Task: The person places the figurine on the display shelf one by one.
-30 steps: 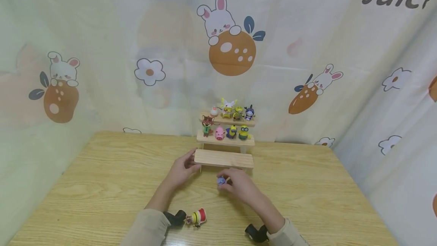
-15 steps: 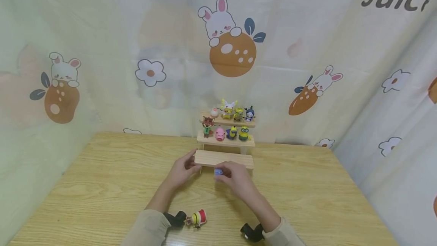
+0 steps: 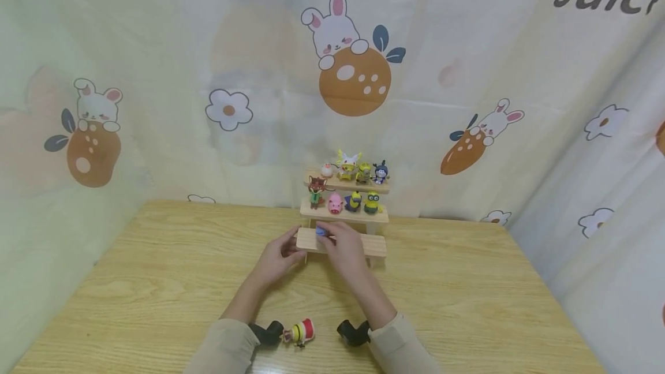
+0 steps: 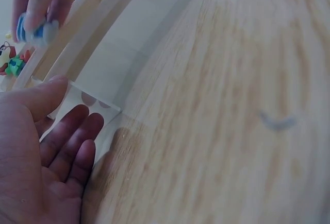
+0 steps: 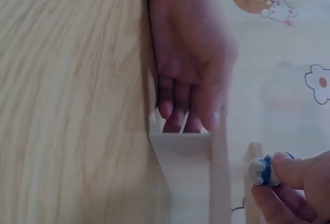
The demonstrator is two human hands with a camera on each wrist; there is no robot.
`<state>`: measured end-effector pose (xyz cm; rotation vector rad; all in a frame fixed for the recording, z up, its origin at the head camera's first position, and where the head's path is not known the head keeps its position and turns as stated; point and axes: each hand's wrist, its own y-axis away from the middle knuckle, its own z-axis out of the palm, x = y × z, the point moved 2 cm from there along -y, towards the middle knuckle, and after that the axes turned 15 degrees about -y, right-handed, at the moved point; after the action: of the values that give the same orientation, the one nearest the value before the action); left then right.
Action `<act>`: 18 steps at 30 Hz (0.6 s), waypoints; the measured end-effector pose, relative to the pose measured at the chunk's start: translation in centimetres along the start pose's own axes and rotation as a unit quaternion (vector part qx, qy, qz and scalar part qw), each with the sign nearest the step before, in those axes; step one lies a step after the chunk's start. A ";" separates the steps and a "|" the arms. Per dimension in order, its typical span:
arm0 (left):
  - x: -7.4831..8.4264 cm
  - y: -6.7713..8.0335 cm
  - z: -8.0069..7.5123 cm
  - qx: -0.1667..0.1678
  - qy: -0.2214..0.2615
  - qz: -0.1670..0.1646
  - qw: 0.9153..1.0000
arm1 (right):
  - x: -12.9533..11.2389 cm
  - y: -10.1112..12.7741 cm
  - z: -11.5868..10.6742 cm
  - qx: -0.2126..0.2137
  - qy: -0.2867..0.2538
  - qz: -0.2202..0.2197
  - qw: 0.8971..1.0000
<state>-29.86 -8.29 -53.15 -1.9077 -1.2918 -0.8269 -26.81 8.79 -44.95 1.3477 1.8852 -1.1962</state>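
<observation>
A three-tier wooden display stand (image 3: pixel 376 245) stands at the back of the table. My left hand (image 3: pixel 277 260) grips the left end of its lowest tier. In the left wrist view, the thumb lies along the shelf edge and the fingers curve behind the clear end panel (image 4: pixel 98 98). Between thumb and fingers, my right hand (image 3: pixel 347 248) pinches a small blue-and-white figurine (image 5: pixel 266 171), close over the left part of the lowest shelf. The hand hides part of that figurine and the middle of the shelf.
Several figurines fill the upper tiers, including a fox (image 3: pixel 316 192) and a pink pig (image 3: pixel 335 203). A red-and-yellow figurine (image 3: pixel 301 331) lies on the table (image 3: pixel 467 293) near the left sleeve (image 3: pixel 228 344). A printed curtain (image 3: pixel 270 149) hangs behind.
My right hand has carried the blue-and-white figurine up and leftward, from in front of the stand to over its lowest shelf. The left hand keeps its place at the stand's end.
</observation>
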 end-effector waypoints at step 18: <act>3.4 1.4 -1.7 -0.012 0.005 0.000 1.000 | 1.3 -1.1 2.4 0.037 0.001 0.026 0.999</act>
<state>-27.72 -8.29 -49.70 -1.9213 -1.2810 -0.8540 -28.46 7.14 -46.70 1.4275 1.8119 -1.2496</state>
